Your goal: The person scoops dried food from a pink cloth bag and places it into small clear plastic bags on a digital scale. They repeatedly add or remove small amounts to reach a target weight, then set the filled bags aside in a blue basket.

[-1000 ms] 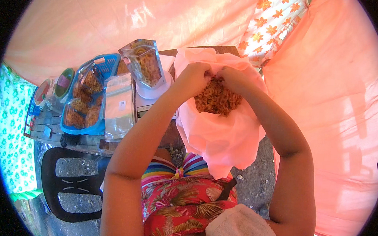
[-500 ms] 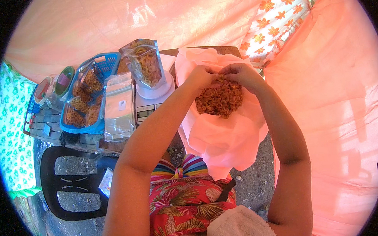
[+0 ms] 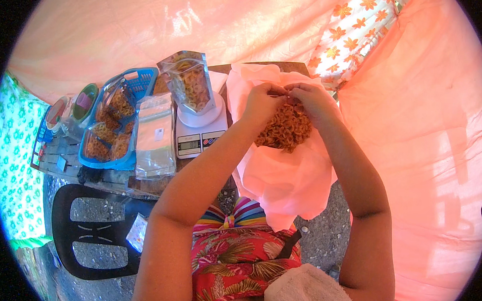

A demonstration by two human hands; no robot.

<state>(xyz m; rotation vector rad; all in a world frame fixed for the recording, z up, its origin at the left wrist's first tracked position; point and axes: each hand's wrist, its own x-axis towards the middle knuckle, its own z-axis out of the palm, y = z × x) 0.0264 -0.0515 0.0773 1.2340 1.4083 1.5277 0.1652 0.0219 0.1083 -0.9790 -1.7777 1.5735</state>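
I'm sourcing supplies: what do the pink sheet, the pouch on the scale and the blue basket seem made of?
Pink sheet: matte fabric or soft plastic, unclear which; it drapes in loose folds.
Pouch: likely glossy plastic film, with clear front and bright highlights.
Blue basket: probably smooth moulded plastic, evenly coloured, slotted.

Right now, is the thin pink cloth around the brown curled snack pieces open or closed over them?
Open: the brown curled snack pieces show uncovered in the middle, with loose folds of the thin pink cloth around them.

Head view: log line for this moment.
left hand: by brown snack pile, grip unclear | right hand: beside left, grip unclear | brown snack pile: in pink cloth | filled pouch: on scale
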